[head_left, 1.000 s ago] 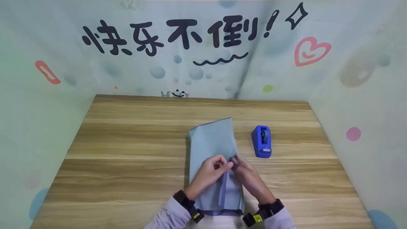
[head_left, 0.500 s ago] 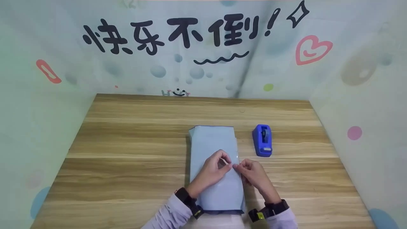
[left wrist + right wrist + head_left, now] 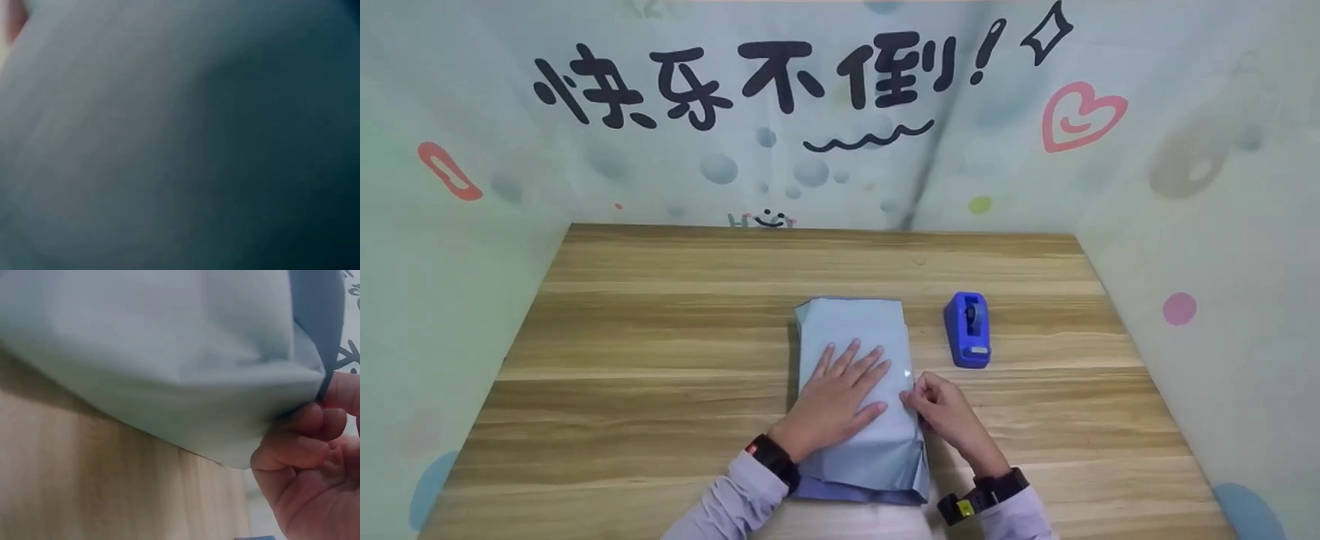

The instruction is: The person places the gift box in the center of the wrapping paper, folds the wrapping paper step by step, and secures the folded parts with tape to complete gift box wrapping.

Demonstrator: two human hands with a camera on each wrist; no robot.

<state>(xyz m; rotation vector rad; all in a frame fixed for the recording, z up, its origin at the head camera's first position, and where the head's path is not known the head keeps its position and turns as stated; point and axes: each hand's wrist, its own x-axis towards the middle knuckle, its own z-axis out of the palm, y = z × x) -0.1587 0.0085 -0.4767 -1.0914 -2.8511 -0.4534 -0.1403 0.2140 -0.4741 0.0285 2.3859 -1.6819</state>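
Note:
A long package folded in light blue paper (image 3: pixel 851 457) lies on the wooden table, with a darker blue edge at its near end. My left hand (image 3: pixel 832 405) rests on top of it, fingers straight and spread. At its right edge my right hand (image 3: pixel 949 405) pinches the paper between thumb and curled fingers. In the right wrist view, the paper (image 3: pixel 169 337) bulges up close to the camera, and the right hand (image 3: pixel 315 467) grips its folded corner. A small shiny spot shows on the right edge just above the right fingers. The left wrist view is a blurred, dim blue-grey surface (image 3: pixel 112 140).
A blue tape dispenser (image 3: pixel 969 330) stands behind and to the right of the package. The wooden table (image 3: pixel 660 337) extends around the package, with printed cloth walls (image 3: pixel 840 172) at the back and both sides.
My left hand has gone from bent fingers near the right edge to lying flat on the package. The raised upper paper layer has come down flat. My right hand stays at the right edge.

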